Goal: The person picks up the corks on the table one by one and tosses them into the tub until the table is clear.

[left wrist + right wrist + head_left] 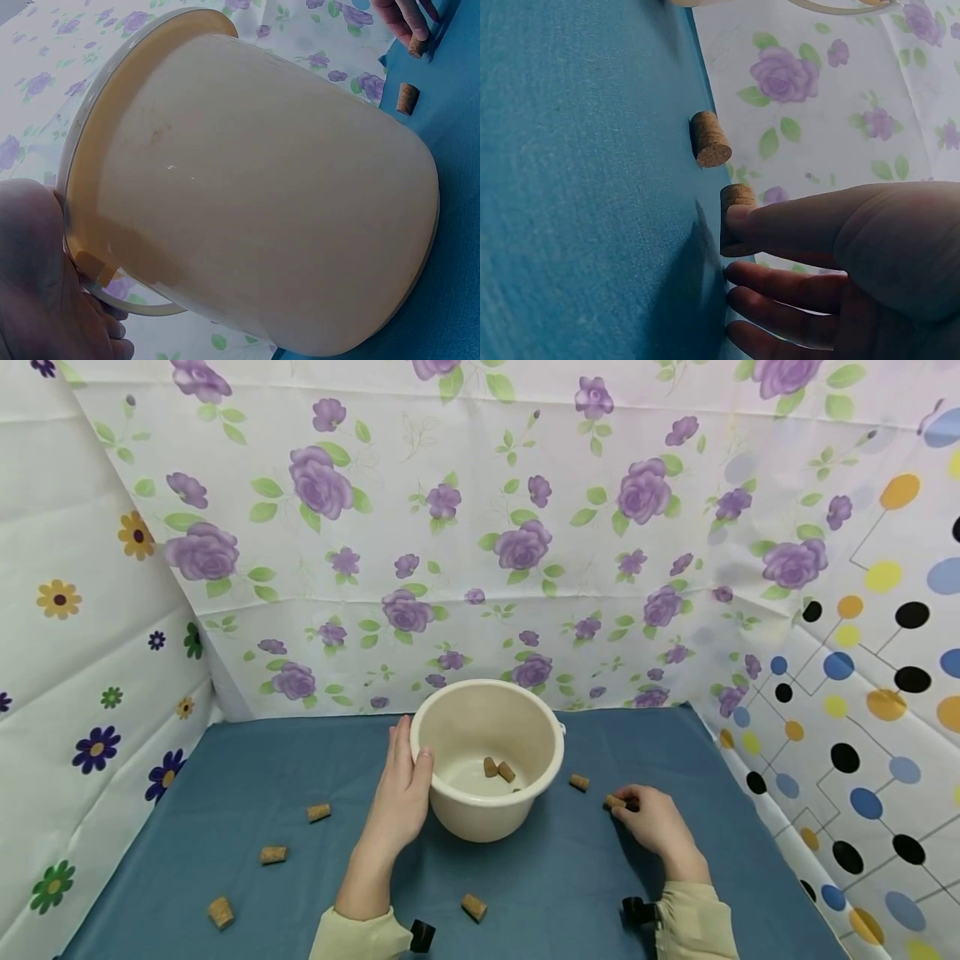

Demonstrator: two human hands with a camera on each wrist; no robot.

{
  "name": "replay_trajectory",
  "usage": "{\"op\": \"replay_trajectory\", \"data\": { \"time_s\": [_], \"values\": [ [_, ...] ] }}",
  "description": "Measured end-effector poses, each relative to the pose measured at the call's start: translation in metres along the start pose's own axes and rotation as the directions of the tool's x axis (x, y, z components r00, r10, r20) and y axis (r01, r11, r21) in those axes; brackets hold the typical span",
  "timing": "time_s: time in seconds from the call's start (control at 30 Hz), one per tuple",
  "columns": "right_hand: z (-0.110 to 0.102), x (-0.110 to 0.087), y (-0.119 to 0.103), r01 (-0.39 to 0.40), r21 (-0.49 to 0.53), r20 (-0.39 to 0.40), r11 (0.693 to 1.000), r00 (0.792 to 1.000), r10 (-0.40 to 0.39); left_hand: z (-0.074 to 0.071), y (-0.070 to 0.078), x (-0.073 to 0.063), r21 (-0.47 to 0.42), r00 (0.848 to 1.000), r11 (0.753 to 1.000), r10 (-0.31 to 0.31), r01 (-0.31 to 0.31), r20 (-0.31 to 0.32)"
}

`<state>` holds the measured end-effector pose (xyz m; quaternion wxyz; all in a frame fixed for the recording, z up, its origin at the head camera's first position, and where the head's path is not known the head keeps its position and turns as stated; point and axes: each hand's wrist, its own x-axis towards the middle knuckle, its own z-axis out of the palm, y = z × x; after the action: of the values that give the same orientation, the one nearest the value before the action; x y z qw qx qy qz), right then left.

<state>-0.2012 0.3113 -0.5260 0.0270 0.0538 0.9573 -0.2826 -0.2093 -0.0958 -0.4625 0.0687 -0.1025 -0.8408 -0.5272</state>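
A cream plastic bucket [487, 818] stands upright on the blue cloth, with a few cork stoppers [506, 772] visible at its bottom. My left hand [401, 789] holds its left rim, thumb at the edge and fingers along the outside. In the left wrist view the left hand [34, 277] is beside the rim and the bucket's handle [146, 307]. Right of the bucket, my right hand [656, 822] pinches a cork stopper [737, 196] between thumb and fingers, at the cloth. Another cork stopper [579, 782] lies between that hand and the bucket.
More cork stoppers lie on the blue cloth [247, 777]: one [474, 907] in front of the bucket and others [273, 855] to the left. A flowered sheet [465, 527] hangs behind, with patterned sheets at both sides.
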Motion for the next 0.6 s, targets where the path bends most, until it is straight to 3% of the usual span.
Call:
{"op": "replay_trajectory", "data": {
  "time_s": [0.6],
  "values": [
    [-0.0034, 0.0008, 0.0009, -0.010, 0.066, -0.021, 0.998, 1.000, 0.011, -0.0003, 0.0018, -0.0003, 0.006, 1.000, 1.000, -0.013, 0.013, 0.002]
  ]
}}
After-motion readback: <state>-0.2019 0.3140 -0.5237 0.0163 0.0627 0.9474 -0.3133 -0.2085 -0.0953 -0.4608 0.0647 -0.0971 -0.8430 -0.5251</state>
